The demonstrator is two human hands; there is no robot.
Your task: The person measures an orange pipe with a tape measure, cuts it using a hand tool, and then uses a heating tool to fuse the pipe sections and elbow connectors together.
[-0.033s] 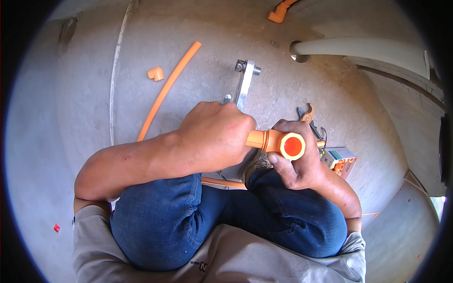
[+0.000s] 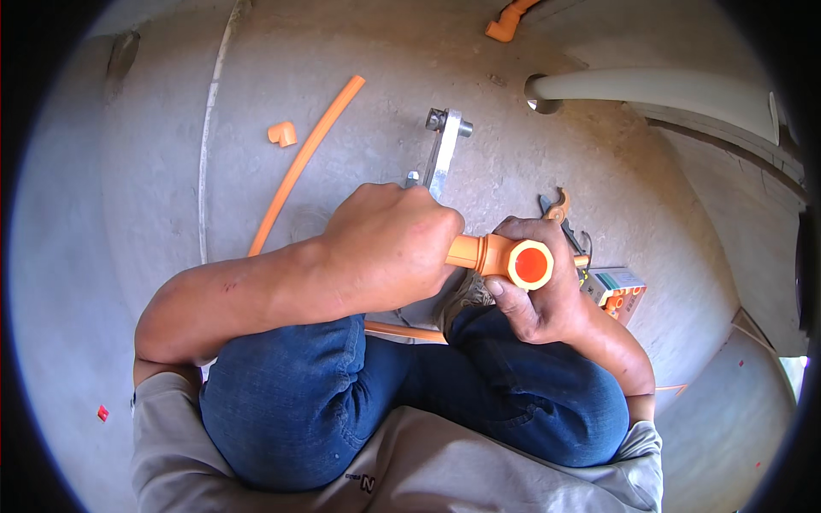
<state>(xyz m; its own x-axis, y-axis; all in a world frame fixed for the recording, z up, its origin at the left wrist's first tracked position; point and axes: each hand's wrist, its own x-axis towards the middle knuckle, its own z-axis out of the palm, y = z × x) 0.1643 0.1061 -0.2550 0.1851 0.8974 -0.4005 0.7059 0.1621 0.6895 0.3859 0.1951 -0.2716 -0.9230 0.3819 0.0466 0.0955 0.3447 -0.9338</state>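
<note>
My left hand (image 2: 393, 248) is closed around a short orange plastic pipe (image 2: 463, 251); only the pipe's end shows past the fist. An orange pipe fitting (image 2: 494, 255) sits on that end, its octagonal open mouth facing up at me. From the other side my right hand (image 2: 552, 295) grips the fitting, thumb below and fingers wrapped behind it. Just beyond my left hand stands a pipe welding iron (image 2: 443, 156), a flat silver plate with dark round sockets at its tip; the left hand hides its lower part.
A long orange pipe (image 2: 310, 154) and an orange elbow (image 2: 282, 133) lie on the concrete floor to the left. Right of my hands are a pipe cutter (image 2: 558, 207) and a box (image 2: 629, 280). A thick pale pipe (image 2: 650, 84) enters a hole at far right.
</note>
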